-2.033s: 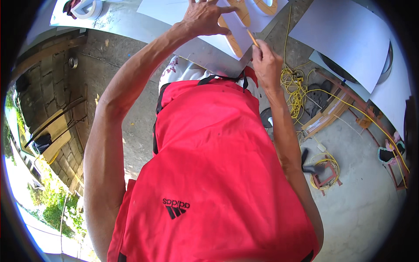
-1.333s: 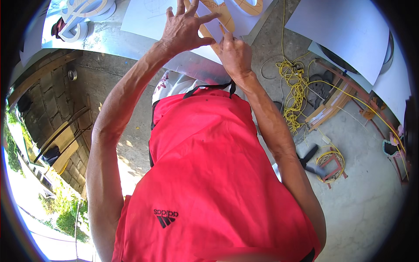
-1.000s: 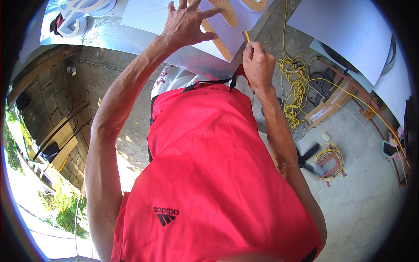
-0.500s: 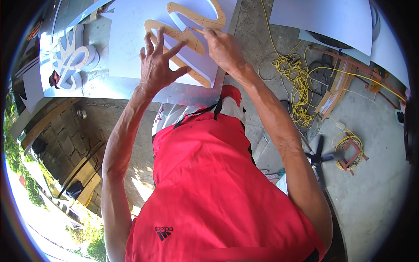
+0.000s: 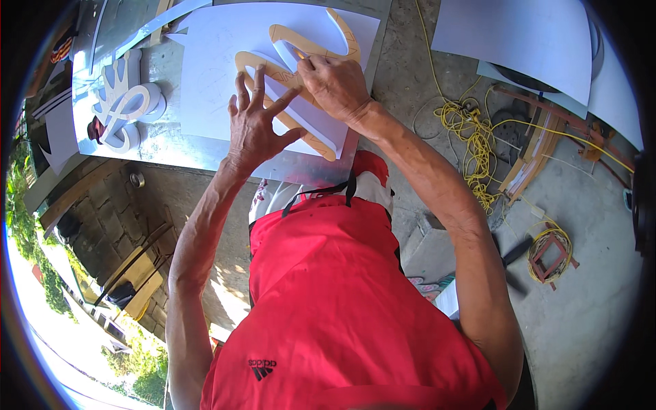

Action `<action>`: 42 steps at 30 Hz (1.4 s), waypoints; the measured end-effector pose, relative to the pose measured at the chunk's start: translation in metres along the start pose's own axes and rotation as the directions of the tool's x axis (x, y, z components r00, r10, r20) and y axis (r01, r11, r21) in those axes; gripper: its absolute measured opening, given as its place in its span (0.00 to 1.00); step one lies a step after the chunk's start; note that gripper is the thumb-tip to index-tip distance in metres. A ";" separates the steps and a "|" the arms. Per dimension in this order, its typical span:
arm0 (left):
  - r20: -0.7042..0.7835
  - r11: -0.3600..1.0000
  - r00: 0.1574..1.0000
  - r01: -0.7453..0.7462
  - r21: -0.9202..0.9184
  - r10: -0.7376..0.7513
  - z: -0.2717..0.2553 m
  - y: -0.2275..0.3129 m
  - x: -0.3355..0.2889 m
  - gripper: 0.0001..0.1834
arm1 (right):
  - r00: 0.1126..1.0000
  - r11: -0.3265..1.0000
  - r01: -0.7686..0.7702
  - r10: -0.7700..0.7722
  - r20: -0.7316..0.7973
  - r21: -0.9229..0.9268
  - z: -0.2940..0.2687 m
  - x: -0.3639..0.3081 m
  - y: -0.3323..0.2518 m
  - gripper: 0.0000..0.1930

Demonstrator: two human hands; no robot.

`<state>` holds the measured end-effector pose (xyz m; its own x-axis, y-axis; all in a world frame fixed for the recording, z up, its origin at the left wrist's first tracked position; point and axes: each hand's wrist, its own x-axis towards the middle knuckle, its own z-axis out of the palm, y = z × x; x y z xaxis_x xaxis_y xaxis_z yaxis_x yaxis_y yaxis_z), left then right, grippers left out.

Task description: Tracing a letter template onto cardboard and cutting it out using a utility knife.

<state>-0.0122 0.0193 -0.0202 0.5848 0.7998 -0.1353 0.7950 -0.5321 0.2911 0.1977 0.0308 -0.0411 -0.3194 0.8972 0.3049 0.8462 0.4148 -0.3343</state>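
Note:
A curved, looping letter-like cutout (image 5: 309, 46) lies on a white sheet (image 5: 205, 102). Its top face is tan with reddish marks, and its side walls are white. My left hand (image 5: 258, 130) is spread, fingertips resting on the cutout's left part and thumb stretched toward its lower limb. Over the cutout's middle, my right hand (image 5: 335, 87) is closed around a pencil (image 5: 299, 54), of which only a bit of yellow shows. That hand covers part of the tan face, and the pencil's point cannot be made out.
A shiny metal tabletop (image 5: 167, 147) carries a white crown-and-loop cutout (image 5: 130, 102) on the left. On the concrete floor at right lie a tangled yellow cord (image 5: 471, 137), wood strips (image 5: 536, 160) and a cord wound on a frame (image 5: 549, 256). White sheets (image 5: 519, 41) stand at upper right.
My right hand has moved left over the cutout, and the pencil now shows less. My left hand keeps its place on it. The whole view has shifted slightly.

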 end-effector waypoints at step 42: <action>0.008 0.999 1.000 0.022 -0.033 -0.022 0.001 0.000 -0.001 0.41 | 0.995 0.997 -0.042 0.036 0.092 0.066 -0.039 -0.058 -0.005 0.10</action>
<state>-0.0129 0.0182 -0.0205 0.5689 0.8087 -0.1495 0.8019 -0.5052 0.3189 0.2288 -0.0295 -0.0223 -0.3267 0.9216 0.2096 0.8290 0.3859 -0.4047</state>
